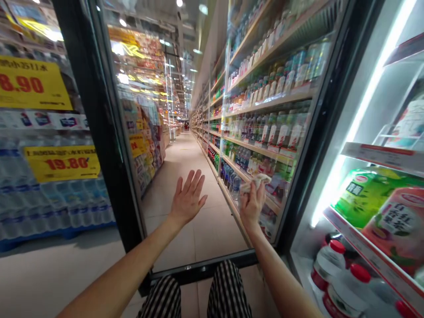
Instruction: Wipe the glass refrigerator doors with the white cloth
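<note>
An open glass fridge door (205,132) with a black frame stands in front of me, and the shop aisle shows through its pane. My left hand (187,199) lies flat against the glass with fingers spread. My right hand (251,204) is closed round a crumpled white cloth (255,181) and presses it on the glass near the door's right edge.
The lit fridge interior (371,132) is on the right, with green and pink drink cartons (380,207) and red-capped bottles (334,274) on its shelves. Stacked water packs with yellow price signs (61,163) stand on the left. My checked trousers (195,296) show below.
</note>
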{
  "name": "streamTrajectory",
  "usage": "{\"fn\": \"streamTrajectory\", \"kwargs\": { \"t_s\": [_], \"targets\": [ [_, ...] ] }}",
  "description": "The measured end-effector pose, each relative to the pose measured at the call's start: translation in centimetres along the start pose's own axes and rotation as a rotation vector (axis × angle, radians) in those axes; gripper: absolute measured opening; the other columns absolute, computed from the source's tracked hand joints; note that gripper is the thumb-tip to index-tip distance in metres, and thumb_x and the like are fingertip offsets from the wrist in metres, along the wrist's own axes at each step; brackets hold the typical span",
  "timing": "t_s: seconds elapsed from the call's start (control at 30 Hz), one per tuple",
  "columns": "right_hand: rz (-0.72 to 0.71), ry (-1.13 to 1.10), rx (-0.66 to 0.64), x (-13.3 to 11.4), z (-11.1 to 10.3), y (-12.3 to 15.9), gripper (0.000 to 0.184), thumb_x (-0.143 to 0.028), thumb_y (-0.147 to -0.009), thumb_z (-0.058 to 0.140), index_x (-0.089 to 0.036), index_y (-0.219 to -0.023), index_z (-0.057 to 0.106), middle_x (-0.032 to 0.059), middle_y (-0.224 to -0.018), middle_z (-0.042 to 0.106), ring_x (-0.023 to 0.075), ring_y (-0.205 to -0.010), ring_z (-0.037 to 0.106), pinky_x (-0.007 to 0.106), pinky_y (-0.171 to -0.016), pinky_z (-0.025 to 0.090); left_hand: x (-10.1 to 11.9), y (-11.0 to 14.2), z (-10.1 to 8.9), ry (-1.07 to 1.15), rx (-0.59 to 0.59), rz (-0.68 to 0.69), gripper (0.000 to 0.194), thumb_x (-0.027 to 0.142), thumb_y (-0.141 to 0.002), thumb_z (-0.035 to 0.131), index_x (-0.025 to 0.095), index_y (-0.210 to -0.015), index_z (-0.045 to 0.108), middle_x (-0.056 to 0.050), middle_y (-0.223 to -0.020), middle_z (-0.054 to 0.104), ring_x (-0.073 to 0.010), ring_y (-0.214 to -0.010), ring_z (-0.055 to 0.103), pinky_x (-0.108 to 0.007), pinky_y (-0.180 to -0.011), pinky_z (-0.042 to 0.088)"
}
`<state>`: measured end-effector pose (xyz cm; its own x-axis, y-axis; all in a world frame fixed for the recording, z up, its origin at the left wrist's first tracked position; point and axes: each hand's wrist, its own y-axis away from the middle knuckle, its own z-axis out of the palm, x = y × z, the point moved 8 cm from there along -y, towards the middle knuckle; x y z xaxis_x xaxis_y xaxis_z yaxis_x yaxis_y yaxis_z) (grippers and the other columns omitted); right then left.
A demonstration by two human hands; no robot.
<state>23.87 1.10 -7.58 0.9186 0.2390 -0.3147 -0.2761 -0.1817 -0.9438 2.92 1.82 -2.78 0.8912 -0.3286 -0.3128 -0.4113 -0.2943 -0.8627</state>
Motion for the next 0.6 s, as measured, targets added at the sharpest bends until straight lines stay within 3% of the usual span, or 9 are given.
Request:
{"fn": "streamTrajectory", "kwargs": {
  "t_s": [0.1, 0.17, 0.23, 0.33, 0.4, 0.47, 0.53, 0.6],
  "targets": [
    [-0.326, -0.029, -0.216, -4.5, 1.6, 2.7, 0.046, -0.014, -0.081, 0.043, -0.021, -0.126, 0.047, 0.0117, -0.143, 0.034, 0.0251, -0.136, 0.021, 0.051, -0.107, 0.023, 0.0, 0.1, -0.1, 0.025, 0.012, 0.004, 0.066, 0.04, -0.082, 0.049, 0.014, -0.138, 0.027, -0.013, -0.14, 0.036, -0.0227, -0.137, 0.018, -0.045, -0.111, 0.011],
    [-0.427, -0.029, -0.282, -4.8, 2.0, 4.1, 0.044, -0.013, -0.081, 0.045, -0.024, -0.123, 0.05, 0.0093, -0.141, 0.038, 0.0237, -0.135, 0.024, 0.051, -0.108, 0.02, 0.0, 0.2, -0.1, 0.036, 0.011, 0.012, 0.067, 0.04, -0.082, 0.05, 0.014, -0.139, 0.026, -0.013, -0.14, 0.037, -0.0223, -0.137, 0.018, -0.044, -0.111, 0.01],
    [-0.315, 0.006, -0.214, -2.1, 1.5, 3.8, 0.043, -0.015, -0.082, 0.044, -0.023, -0.125, 0.049, 0.0114, -0.141, 0.037, 0.0245, -0.135, 0.026, 0.053, -0.107, 0.021, 0.1, 0.3, -0.1, 0.04, 0.004, 0.018, 0.067, 0.039, -0.082, 0.051, 0.014, -0.139, 0.026, -0.013, -0.14, 0.037, -0.0222, -0.137, 0.018, -0.044, -0.112, 0.01],
    [-0.004, 0.062, -0.061, 2.4, 0.4, 2.6, 0.046, -0.02, -0.085, 0.04, -0.018, -0.131, 0.041, 0.017, -0.144, 0.029, 0.0275, -0.135, 0.025, 0.056, -0.102, 0.027, 0.2, 0.4, -0.1, 0.041, 0.021, 0.011, 0.065, 0.038, -0.082, 0.051, 0.014, -0.138, 0.028, -0.013, -0.139, 0.038, -0.0225, -0.136, 0.019, -0.044, -0.111, 0.01],
    [0.058, 0.062, -0.026, 2.3, 0.2, 2.5, 0.047, -0.019, -0.085, 0.039, -0.015, -0.132, 0.039, 0.0182, -0.146, 0.025, 0.0281, -0.135, 0.022, 0.055, -0.101, 0.029, 0.2, 0.5, -0.1, 0.049, 0.041, 0.002, 0.065, 0.039, -0.082, 0.05, 0.014, -0.138, 0.027, -0.014, -0.139, 0.038, -0.0229, -0.136, 0.019, -0.045, -0.111, 0.01],
    [-0.077, 0.026, -0.101, -0.4, 0.9, 2.8, 0.047, -0.016, -0.083, 0.04, -0.017, -0.13, 0.043, 0.0154, -0.146, 0.026, 0.0271, -0.136, 0.02, 0.053, -0.103, 0.027, 0.2, 0.5, -0.1, 0.062, 0.047, -0.004, 0.066, 0.039, -0.083, 0.05, 0.014, -0.139, 0.026, -0.014, -0.139, 0.037, -0.0233, -0.137, 0.017, -0.046, -0.111, 0.01],
    [-0.304, -0.026, -0.227, -3.6, 1.7, 3.6, 0.045, -0.015, -0.081, 0.043, -0.022, -0.125, 0.049, 0.0096, -0.144, 0.032, 0.0245, -0.136, 0.022, 0.05, -0.107, 0.021, 0.3, 0.5, 0.0, 0.078, 0.049, -0.005, 0.067, 0.039, -0.083, 0.05, 0.015, -0.14, 0.024, -0.014, -0.14, 0.036, -0.0233, -0.137, 0.016, -0.046, -0.111, 0.01],
    [-0.414, -0.051, -0.283, -4.6, 1.9, 3.6, 0.044, -0.014, -0.08, 0.045, -0.026, -0.122, 0.052, 0.0068, -0.142, 0.037, 0.0226, -0.135, 0.025, 0.049, -0.109, 0.017, 0.3, 0.6, 0.0, 0.086, 0.048, -0.005, 0.067, 0.038, -0.083, 0.05, 0.015, -0.14, 0.022, -0.014, -0.14, 0.036, -0.0231, -0.137, 0.017, -0.046, -0.111, 0.01]
  ]
}}
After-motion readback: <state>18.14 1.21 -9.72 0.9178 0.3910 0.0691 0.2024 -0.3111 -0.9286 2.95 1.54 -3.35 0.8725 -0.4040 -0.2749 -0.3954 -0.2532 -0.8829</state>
